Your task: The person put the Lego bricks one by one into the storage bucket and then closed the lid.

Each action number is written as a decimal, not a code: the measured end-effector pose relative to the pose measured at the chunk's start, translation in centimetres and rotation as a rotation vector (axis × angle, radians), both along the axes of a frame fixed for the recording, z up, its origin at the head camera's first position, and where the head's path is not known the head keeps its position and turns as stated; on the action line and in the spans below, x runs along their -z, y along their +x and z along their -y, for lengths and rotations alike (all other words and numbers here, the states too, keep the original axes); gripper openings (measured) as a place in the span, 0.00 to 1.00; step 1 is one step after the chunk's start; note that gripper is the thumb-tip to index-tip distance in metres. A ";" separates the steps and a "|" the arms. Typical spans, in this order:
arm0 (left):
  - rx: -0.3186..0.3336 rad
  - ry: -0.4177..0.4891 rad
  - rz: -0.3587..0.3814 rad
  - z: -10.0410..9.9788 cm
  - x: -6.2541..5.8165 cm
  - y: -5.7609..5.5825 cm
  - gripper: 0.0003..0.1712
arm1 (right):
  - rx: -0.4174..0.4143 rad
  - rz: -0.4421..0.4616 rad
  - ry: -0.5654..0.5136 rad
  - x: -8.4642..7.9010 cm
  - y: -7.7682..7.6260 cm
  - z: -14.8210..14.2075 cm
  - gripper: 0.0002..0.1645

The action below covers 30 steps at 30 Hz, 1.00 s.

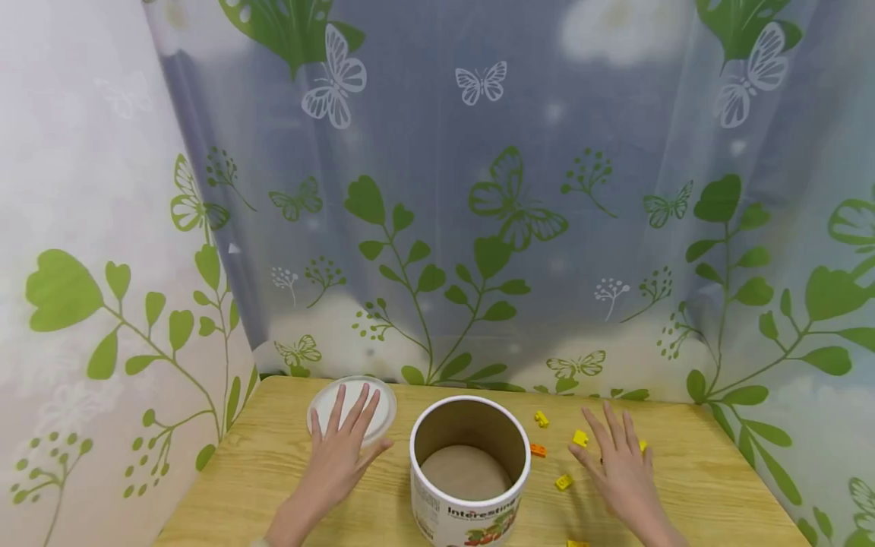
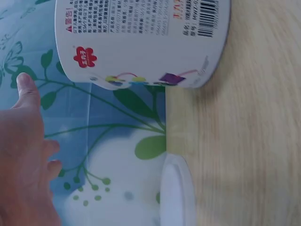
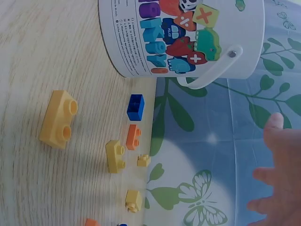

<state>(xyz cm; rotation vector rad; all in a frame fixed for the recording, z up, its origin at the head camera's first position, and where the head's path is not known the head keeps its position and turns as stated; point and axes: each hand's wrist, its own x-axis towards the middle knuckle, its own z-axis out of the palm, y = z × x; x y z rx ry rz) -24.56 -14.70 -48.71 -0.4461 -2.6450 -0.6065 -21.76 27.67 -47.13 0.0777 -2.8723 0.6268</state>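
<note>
An open white bucket (image 1: pixel 470 486) with printed sides stands between my hands in the head view; its visible inside is bare brown. My left hand (image 1: pixel 339 460) has its fingers spread and holds nothing, nearest to a round white lid (image 1: pixel 384 403) that it partly covers from view. To the bucket's right, my right hand (image 1: pixel 622 475) also spreads its fingers, with small building bricks around it. These include yellow bricks (image 1: pixel 563 482) and an orange brick (image 1: pixel 538 450). A blue brick (image 3: pixel 135 107) shows in the right wrist view, near the bucket.
The wooden table (image 1: pixel 239 471) meets a curtain (image 1: pixel 424 228) printed with leaves and butterflies at its back edge. A white handle (image 3: pixel 207 80) hangs on the bucket's side. A larger-looking yellow brick (image 3: pixel 59 119) lies closer to the right wrist camera.
</note>
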 end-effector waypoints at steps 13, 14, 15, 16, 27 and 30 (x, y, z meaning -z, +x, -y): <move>0.150 0.037 0.047 -4.1 -2.4 -0.5 0.43 | -0.038 -0.245 -0.280 -0.9 -0.3 -1.5 0.30; 0.156 0.029 0.054 -4.4 -2.4 -0.6 0.43 | -0.031 -0.260 -0.290 -0.9 -0.3 -1.6 0.29; 0.164 0.025 0.066 -4.6 -2.4 -0.6 0.43 | -0.026 -0.272 -0.302 -1.0 -0.3 -1.7 0.28; 0.168 0.015 0.080 -4.9 -2.3 -0.6 0.43 | -0.020 -0.288 -0.309 -0.9 -0.2 -1.9 0.27; 0.193 -0.020 0.122 -6.2 -1.3 -0.8 0.42 | 0.072 -0.285 -0.405 -0.4 -0.5 -4.9 0.27; 0.195 -0.013 0.124 -6.3 -1.3 -0.9 0.42 | 0.118 -0.268 -0.436 -0.1 -1.0 -6.4 0.27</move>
